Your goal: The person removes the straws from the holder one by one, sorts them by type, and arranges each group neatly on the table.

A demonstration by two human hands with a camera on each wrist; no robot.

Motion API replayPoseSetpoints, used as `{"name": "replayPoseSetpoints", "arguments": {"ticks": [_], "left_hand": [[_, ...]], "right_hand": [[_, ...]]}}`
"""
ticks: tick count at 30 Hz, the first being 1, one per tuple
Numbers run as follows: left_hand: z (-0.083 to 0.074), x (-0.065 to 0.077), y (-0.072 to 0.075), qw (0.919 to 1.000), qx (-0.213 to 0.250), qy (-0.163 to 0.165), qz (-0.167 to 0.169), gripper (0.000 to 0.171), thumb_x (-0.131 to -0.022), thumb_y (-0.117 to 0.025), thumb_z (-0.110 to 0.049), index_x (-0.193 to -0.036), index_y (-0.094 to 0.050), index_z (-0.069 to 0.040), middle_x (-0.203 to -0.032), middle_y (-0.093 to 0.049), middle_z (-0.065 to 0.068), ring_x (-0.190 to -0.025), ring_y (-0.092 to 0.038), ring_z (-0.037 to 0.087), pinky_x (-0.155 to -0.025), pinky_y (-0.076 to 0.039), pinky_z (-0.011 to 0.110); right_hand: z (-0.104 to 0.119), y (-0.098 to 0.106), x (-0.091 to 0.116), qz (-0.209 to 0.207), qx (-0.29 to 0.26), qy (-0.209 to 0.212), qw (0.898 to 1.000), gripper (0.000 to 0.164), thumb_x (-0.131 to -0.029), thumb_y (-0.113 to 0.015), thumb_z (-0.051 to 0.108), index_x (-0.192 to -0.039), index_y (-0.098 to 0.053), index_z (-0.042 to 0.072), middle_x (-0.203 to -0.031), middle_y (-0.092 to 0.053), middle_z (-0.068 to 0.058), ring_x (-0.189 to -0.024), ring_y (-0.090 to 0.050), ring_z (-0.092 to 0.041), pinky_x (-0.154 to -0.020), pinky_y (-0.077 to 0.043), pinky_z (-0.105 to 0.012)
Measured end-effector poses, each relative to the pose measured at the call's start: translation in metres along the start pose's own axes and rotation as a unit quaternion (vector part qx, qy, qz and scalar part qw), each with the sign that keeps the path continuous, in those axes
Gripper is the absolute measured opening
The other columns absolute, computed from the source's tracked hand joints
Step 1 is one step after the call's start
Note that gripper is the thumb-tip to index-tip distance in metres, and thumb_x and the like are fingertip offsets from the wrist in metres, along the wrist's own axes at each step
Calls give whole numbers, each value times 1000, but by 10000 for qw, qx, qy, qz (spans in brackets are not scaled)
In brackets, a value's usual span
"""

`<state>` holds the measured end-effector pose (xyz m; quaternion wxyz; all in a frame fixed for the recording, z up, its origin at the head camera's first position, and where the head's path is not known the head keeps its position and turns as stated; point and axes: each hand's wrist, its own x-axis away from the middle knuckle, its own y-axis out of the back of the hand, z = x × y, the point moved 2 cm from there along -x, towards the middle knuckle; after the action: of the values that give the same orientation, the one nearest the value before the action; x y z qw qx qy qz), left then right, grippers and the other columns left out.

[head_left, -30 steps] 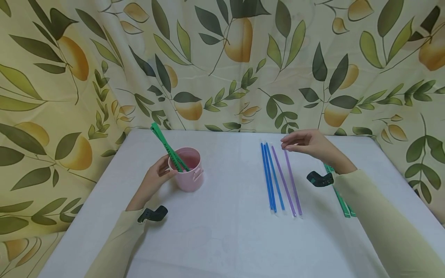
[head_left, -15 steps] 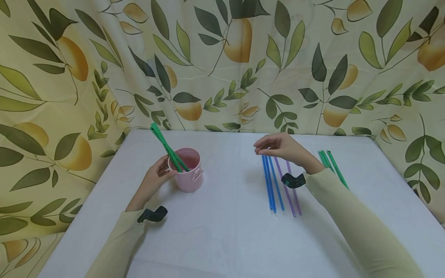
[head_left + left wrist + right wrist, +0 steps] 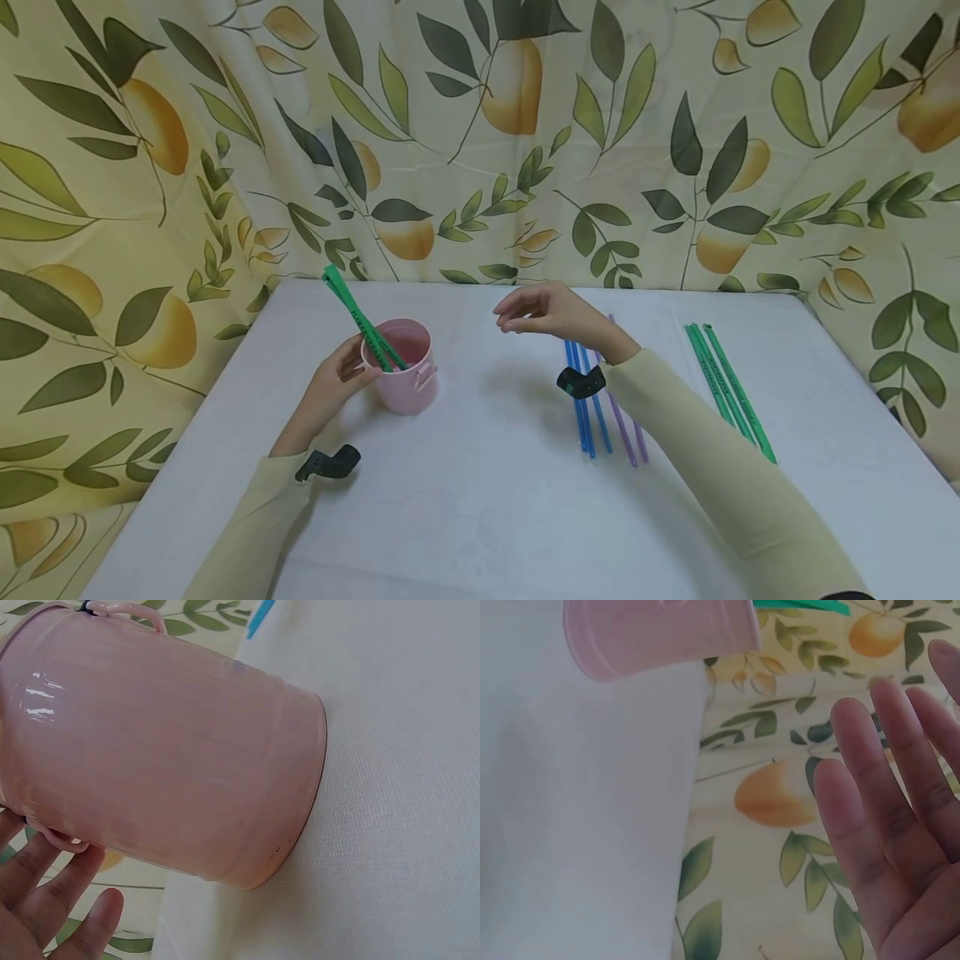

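On the left of the table, my left hand [image 3: 330, 390] holds a pink bucket [image 3: 408, 392] at its side, thumb in front and fingers near a small side handle [image 3: 64, 841]. Slim green sticks [image 3: 356, 312] with dark print lean out of it to the left. My right hand [image 3: 551, 317] hovers above the table between the bucket and a row of straws, its palm and loosely extended fingers [image 3: 862, 750] holding nothing. Blue straws [image 3: 581, 417] and purple straws [image 3: 626, 433] lie under my right wrist, partly hidden by the hand and sleeve.
Several more green sticks [image 3: 723, 375] lie at the right, partly behind my right sleeve [image 3: 720, 467]. The white table [image 3: 465, 517] ends at a patterned cloth [image 3: 465, 167] hanging behind it. Dark wrist devices [image 3: 330, 462] are strapped at both cuffs.
My right hand has moved left, from above the purple straws, past the blue ones, toward the bucket. The green sticks on the right are more exposed. My left hand and the bucket stay put.
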<state>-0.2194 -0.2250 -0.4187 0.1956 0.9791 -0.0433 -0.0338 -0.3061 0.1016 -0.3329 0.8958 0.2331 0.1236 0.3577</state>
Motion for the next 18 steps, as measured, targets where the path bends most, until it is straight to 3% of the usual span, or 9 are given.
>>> {"name": "replayPoseSetpoints", "arguments": {"ticks": [10, 18], "left_hand": [[1, 0, 0, 9999, -47, 95, -27, 65, -92, -60, -22, -147, -27, -7, -149, -35, 19, -138, -35, 36, -112, -34, 48], [0, -1, 0, 10000, -20, 36, 5, 64, -93, -59, -21, -147, -27, -7, -149, -35, 20, -137, -35, 36, -112, -34, 49]], "right_hand": [[10, -10, -25, 77, -146, 14, 9999, 30, -85, -69, 16, -112, -66, 5, -108, -69, -13, -94, -68, -19, -84, -57, -29], [21, -15, -44, 116, -394, -26, 9992, 28, -86, -67, 13, -112, -65, 3, -108, -68, -15, -98, -67, -24, -92, -54, -39]]}}
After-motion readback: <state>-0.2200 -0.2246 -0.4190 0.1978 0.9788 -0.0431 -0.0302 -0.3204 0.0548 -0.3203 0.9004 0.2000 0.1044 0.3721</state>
